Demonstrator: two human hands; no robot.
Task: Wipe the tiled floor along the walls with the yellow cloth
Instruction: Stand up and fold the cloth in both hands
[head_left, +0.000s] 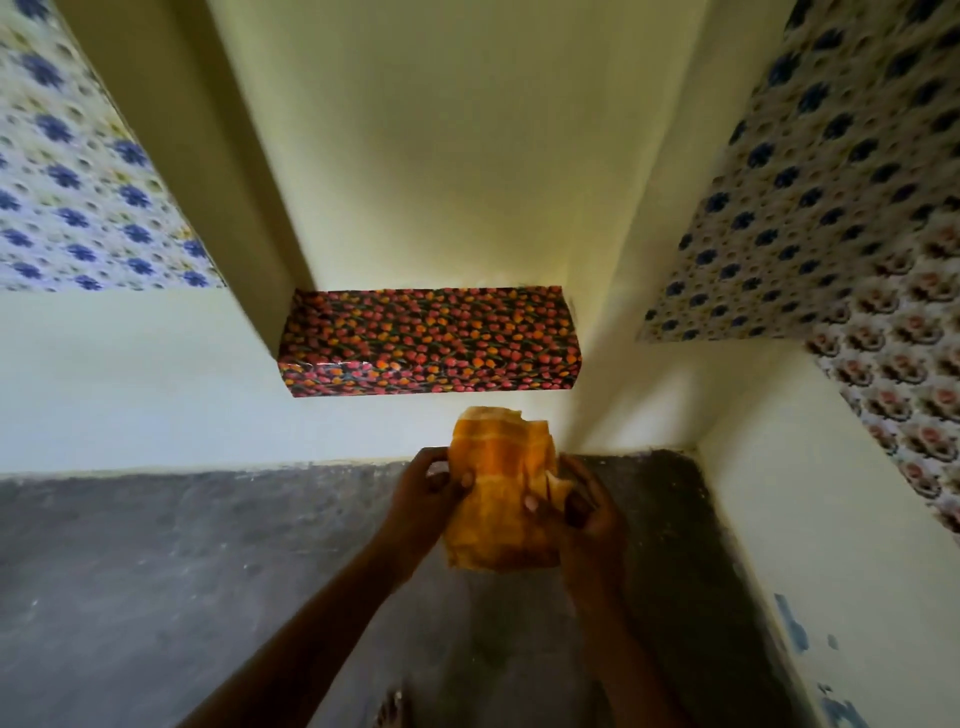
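I am holding the yellow cloth up in front of me with both hands, well above the floor. My left hand is gripping the cloth's left edge, thumb lying across the front of the fabric and fingers curled behind it. My right hand is gripping the right edge, its thumb pressing on the front and its fingers curling round the bunched side. The cloth is hanging between them in loose folds, its top edge rising above my fingers and its bottom edge drooping below my wrists; it is showing a faint paler check.

I am facing a corner where pale yellow walls are meeting the dark grey floor. A shelf covered in a red and orange flower print is jutting from the wall just above the cloth. A surface with a blue flower pattern is showing at upper left, and another patterned surface is running along the right. Part of my foot, blurred, is showing at the bottom edge.
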